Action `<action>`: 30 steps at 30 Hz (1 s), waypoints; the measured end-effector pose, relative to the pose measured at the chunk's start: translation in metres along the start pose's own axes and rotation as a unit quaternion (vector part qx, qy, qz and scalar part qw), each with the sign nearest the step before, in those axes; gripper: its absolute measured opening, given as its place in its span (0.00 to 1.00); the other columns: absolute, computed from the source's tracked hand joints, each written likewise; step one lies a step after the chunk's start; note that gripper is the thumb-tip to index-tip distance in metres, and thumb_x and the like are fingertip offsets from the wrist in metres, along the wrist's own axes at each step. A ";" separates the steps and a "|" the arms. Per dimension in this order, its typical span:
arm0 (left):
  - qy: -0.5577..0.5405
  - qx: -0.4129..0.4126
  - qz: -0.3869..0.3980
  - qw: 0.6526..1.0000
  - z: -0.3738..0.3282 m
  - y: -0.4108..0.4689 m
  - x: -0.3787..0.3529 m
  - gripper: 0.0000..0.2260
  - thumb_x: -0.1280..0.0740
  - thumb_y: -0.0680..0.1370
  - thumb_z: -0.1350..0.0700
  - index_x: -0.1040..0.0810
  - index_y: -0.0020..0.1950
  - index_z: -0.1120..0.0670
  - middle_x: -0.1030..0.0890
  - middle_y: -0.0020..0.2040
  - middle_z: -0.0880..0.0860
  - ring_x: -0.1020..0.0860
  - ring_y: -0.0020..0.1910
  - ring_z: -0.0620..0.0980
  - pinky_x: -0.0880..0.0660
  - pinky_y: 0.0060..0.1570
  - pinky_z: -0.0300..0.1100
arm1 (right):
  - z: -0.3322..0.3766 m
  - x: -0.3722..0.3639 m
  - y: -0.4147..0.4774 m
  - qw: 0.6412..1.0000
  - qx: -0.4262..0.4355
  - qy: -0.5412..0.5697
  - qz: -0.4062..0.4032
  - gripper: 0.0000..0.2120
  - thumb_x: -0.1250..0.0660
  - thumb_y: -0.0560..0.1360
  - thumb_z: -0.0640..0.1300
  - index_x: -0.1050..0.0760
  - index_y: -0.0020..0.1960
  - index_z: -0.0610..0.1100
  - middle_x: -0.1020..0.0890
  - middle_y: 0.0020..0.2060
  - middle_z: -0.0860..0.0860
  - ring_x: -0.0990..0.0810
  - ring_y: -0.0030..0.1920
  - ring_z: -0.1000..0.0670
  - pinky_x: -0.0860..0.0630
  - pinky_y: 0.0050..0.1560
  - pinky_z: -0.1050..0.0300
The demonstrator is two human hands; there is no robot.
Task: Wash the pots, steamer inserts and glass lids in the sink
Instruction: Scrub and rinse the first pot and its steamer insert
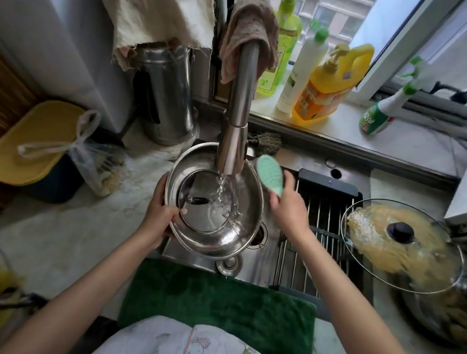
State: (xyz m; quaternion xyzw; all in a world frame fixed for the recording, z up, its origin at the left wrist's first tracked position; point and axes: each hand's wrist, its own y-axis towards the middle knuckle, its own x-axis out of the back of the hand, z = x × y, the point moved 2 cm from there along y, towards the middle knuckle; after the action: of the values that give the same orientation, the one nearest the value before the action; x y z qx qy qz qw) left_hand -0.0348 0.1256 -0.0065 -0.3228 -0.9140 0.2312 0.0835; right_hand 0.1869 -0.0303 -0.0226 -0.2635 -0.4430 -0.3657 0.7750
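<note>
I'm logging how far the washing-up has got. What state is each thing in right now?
faucet: running
steel pot: tilted, gripped by left hand
small glass lid: inside the pot, under the stream
green brush: held by right hand
large glass lid: dirty, on a pot

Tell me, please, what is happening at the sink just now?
A person is washing up. The left hand grips the rim of a round stainless steel pot with a small glass lid inside it, held under the running steel tap. The right hand holds a pale green oval scrubbing brush beside the pot. A large food-smeared glass lid waits at the right.
</note>
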 end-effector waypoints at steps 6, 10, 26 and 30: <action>-0.060 -0.050 -0.018 0.997 0.004 0.004 0.003 0.41 0.46 0.67 0.77 0.37 0.70 0.40 0.23 0.59 0.53 0.21 0.51 0.58 0.26 0.23 0.39 | -0.030 -0.006 -0.016 0.928 -0.226 0.271 0.116 0.24 0.27 0.67 0.60 0.24 0.52 0.42 0.19 0.40 0.48 0.24 0.33 0.51 0.28 0.28 0.60; -0.146 0.000 0.003 0.989 0.009 0.011 -0.002 0.34 0.47 0.65 0.74 0.31 0.65 0.47 0.19 0.53 0.54 0.17 0.46 0.56 0.20 0.37 0.45 | -0.021 -0.016 -0.034 0.844 -0.234 0.453 0.164 0.12 0.29 0.72 0.51 0.25 0.47 0.42 0.20 0.32 0.51 0.31 0.25 0.55 0.37 0.25 0.63; -0.097 0.227 0.150 0.957 -0.019 -0.026 -0.024 0.09 0.43 0.75 0.58 0.26 0.47 0.60 0.24 0.37 0.58 0.23 0.27 0.48 0.24 0.25 0.39 | -0.022 0.058 -0.032 0.857 -0.307 0.343 0.231 0.13 0.41 0.75 0.40 0.34 0.31 0.43 0.34 0.17 0.52 0.40 0.16 0.57 0.47 0.17 0.70; -0.013 0.162 0.125 0.979 -0.044 -0.031 -0.012 0.04 0.40 0.77 0.60 0.29 0.50 0.59 0.21 0.34 0.58 0.20 0.28 0.51 0.20 0.28 0.47 | -0.016 0.012 -0.044 0.783 -0.344 0.431 0.289 0.15 0.45 0.77 0.39 0.37 0.31 0.44 0.35 0.18 0.53 0.40 0.15 0.57 0.46 0.16 0.69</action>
State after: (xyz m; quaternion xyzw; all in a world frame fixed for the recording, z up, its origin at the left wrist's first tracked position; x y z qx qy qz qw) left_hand -0.0296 0.1131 0.0472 -0.4135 -0.8180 0.3890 0.0928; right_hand 0.1638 -0.0722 -0.0157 -0.4430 0.1891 -0.3281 0.8126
